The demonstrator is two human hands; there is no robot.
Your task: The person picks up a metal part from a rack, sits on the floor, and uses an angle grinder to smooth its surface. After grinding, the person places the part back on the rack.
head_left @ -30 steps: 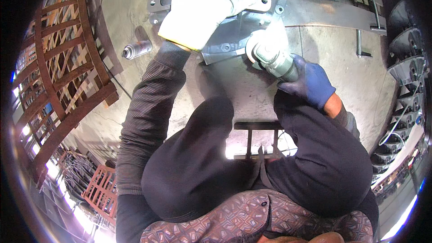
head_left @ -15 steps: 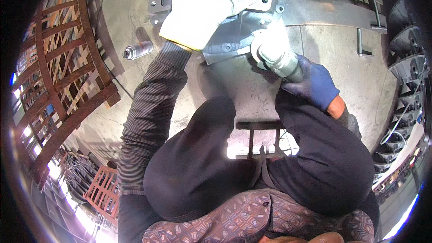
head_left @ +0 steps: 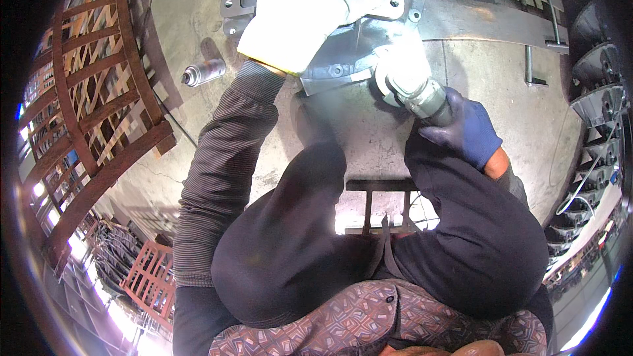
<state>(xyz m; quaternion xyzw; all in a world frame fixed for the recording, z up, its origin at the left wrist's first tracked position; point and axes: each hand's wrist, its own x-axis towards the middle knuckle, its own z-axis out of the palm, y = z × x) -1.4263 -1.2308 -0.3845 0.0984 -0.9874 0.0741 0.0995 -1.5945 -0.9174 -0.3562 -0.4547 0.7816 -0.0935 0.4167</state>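
A large grey metal casting [head_left: 330,59] with bolt holes lies in front of me at the top of the view. My left hand [head_left: 290,20], in a white glove, grips its raised part, the thumb pointing toward a holed lug [head_left: 393,4]. Lower right, my right hand [head_left: 465,125], in a blue glove, is wrapped round the body of an angle grinder [head_left: 428,101]. The grinder's head sits at the casting's near right edge. Strong glare washes out that spot, so contact between disc and metal cannot be made out.
A spray can [head_left: 204,72] lies on the concrete floor to the left. Brown metal racks [head_left: 99,102] stand farther left. Flat metal plates [head_left: 488,23] lie at the upper right, and grey castings [head_left: 599,99] line the right side. A low stand [head_left: 379,185] shows between my legs.
The casting, my left hand and the grinder in my right hand all appear slightly farther right in the view. Both hands keep their hold.
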